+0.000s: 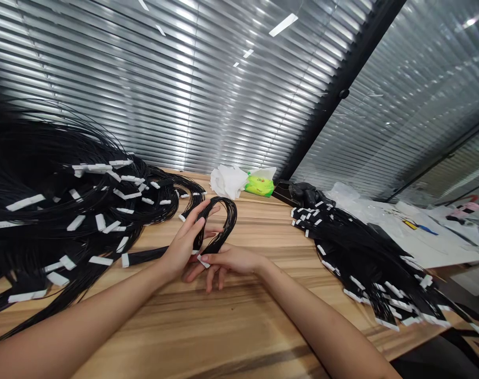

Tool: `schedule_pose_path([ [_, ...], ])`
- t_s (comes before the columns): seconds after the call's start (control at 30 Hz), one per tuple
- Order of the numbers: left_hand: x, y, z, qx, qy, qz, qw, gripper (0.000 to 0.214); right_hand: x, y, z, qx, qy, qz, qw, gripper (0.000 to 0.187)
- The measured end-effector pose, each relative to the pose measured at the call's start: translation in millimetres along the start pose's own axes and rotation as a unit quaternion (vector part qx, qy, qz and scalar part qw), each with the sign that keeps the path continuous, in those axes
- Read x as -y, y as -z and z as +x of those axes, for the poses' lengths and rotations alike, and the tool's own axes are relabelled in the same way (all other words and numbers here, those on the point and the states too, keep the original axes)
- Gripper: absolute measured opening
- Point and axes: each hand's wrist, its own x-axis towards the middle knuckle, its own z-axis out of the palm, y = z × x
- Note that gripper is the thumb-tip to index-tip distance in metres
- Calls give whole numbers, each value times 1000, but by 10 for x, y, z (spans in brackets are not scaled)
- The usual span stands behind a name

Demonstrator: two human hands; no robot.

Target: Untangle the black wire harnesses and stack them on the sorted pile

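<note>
A thin black cable bundle [222, 226] is bent into an arch over the middle of the wooden table [239, 321]. My left hand [183, 243] has its fingers stretched up along the left leg of the arch and presses against it. My right hand [228, 261] pinches the bundle's lower end, where a small white tag sits, with the other fingers hanging loose onto the table.
A big heap of loose black cables with white tags [53, 210] fills the left side. A stack of folded tagged bundles [366, 258] lies on the right. White tissues [228, 181] and a green packet [259, 185] rest at the back by the blinds. Papers cover a neighbouring desk [432, 231].
</note>
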Motion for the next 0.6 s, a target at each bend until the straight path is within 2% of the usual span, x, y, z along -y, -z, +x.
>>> schedule_pose_path([
  [0.1, 15, 20, 29, 0, 9, -20, 1000, 61, -11, 8, 1, -3, 3, 13, 1000, 57],
  [0.2, 44, 41, 40, 19, 2, 41, 999, 63, -36, 0, 12, -14, -9, 18, 1000, 53],
  [0.3, 72, 66, 42, 40, 6, 95, 995, 68, -71, -18, 47, -60, -20, 35, 997, 44],
  [0.43, 116, 111, 55, 47, 33, 99, 993, 72, -104, -30, 107, -131, -17, 82, 988, 37],
  [0.53, 135, 114, 53, 67, 36, 96, 992, 74, -116, -24, 127, -164, 5, 98, 982, 36],
  [0.6, 135, 111, 50, 53, 36, 106, 992, 72, -121, -8, 119, -165, 22, 108, 980, 38],
])
